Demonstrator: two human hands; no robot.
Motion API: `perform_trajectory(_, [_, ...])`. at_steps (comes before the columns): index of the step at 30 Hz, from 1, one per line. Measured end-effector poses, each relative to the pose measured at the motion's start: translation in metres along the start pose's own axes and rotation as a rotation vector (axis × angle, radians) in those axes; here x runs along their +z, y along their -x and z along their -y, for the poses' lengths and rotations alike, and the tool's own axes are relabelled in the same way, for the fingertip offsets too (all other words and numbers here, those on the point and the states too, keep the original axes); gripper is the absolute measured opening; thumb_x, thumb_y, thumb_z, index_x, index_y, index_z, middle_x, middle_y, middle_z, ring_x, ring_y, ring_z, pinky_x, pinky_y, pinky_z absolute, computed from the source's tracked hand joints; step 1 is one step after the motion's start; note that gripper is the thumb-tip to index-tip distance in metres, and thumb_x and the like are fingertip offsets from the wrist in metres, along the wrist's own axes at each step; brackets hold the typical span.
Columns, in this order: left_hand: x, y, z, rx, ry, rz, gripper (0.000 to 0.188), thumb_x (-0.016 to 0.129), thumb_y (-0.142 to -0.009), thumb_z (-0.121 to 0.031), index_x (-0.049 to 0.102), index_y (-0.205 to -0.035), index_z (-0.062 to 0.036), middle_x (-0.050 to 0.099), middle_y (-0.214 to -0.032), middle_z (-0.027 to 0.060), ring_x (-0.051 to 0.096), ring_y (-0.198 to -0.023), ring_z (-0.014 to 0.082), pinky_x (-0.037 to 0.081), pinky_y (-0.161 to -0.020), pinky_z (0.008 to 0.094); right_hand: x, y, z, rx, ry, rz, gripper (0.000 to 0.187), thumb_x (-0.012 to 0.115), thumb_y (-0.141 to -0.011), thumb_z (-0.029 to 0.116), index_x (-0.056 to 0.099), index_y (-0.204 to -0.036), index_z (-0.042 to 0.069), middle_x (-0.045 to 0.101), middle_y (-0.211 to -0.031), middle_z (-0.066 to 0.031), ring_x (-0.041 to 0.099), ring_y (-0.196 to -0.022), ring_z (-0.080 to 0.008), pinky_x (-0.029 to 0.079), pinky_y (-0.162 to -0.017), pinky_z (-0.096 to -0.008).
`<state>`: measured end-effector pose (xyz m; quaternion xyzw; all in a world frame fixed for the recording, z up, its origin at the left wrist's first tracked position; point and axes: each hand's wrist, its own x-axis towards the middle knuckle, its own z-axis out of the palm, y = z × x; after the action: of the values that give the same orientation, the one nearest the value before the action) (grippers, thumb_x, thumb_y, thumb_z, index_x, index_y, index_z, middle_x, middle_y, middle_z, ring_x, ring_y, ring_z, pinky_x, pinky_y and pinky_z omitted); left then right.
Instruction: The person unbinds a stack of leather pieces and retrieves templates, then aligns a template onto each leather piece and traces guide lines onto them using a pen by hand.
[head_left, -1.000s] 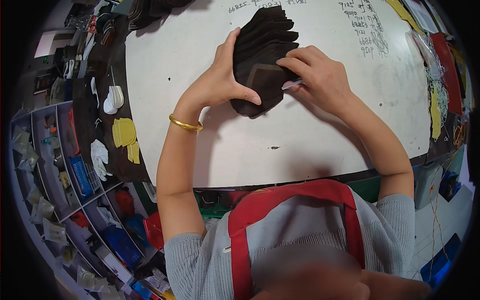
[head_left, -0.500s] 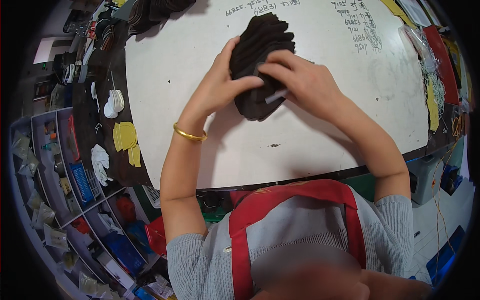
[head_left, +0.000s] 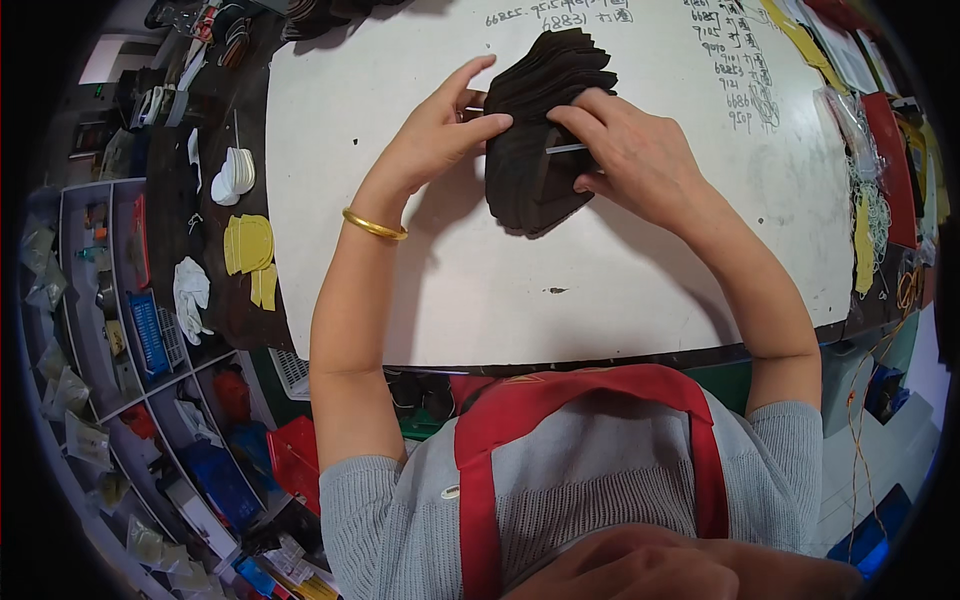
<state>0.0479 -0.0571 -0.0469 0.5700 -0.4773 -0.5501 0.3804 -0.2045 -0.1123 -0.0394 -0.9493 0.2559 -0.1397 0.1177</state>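
Under both your hands lies the big white worktable (head_left: 600,290), scribbled with handwritten dark figures along its far edge, beyond your fingertips. Well to the left of your left hand, a grey set of open shelf compartments (head_left: 110,330) holds clear plastic bags, a blue ribbed package (head_left: 148,332) and red containers. Far right of your right hand, flat red and yellow sheets (head_left: 890,170) and clear packets of pale cord crowd the table's edge.

Between your hands stands the fanned stack of dark brown, flat cut pieces (head_left: 545,130), its lower end resting on the table. Your right hand (head_left: 640,160) is curled around the stack's right side, fingers pressed against it, with a thin light strip showing beneath the forefinger. Your left hand (head_left: 435,135) has its thumb and forefinger closed on the stack's left edge, the other fingers lifted. A gold bangle (head_left: 375,225) circles that wrist.

Left of your left forearm lie a pile of yellow cut pieces (head_left: 248,250), a smaller white pile (head_left: 235,175) and a crumpled white cloth (head_left: 190,292).
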Motion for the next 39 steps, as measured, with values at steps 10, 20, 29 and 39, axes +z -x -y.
perform_trajectory(10, [0.029,-0.034,-0.045,0.067,-1.114,0.075,0.061,0.079,-0.080,-0.020,0.053,-0.132,-0.0013,0.068,-0.113,0.0195,0.068,-0.096,0.0329,0.055,-0.082,0.0404,0.004,-0.005,0.004,-0.110,0.053,-0.043,0.052,0.089,-0.060,0.016,0.059,-0.102,0.010,0.057,-0.105,-0.0035,0.057,-0.102,-0.0225,0.057,-0.075,-0.0337])
perform_trajectory(20, [0.038,-0.033,-0.023,0.062,-1.005,0.048,0.051,0.079,-0.082,-0.020,0.057,-0.126,-0.0049,0.070,-0.114,0.0172,0.070,-0.099,0.0318,0.057,-0.086,0.0392,0.001,0.025,-0.006,0.099,-0.136,-0.048,0.053,0.086,-0.059,0.021,0.062,-0.105,0.011,0.059,-0.107,-0.0063,0.059,-0.103,-0.0272,0.057,-0.079,-0.0397])
perform_trajectory(29, [0.056,-0.023,0.032,0.055,1.024,-0.299,0.044,0.072,-0.097,-0.029,0.057,-0.131,-0.0061,0.067,-0.121,0.0057,0.065,-0.111,0.0204,0.055,-0.099,0.0378,-0.021,0.017,-0.073,0.551,-1.618,-0.029,0.060,0.076,-0.082,0.036,0.059,-0.125,-0.002,0.067,-0.104,-0.0106,0.067,-0.087,-0.0174,0.059,-0.074,-0.0303])
perform_trajectory(39, [0.100,-0.074,0.015,0.280,1.264,-0.256,0.046,0.033,-0.110,-0.035,0.049,-0.141,-0.0053,0.055,-0.138,0.0141,0.062,-0.118,0.0287,0.050,-0.108,0.0493,-0.022,-0.087,-0.077,0.292,-1.063,0.213,0.067,0.085,-0.066,0.025,0.061,-0.125,0.003,0.070,-0.112,-0.0103,0.064,-0.102,-0.0191,0.050,-0.095,-0.0321])
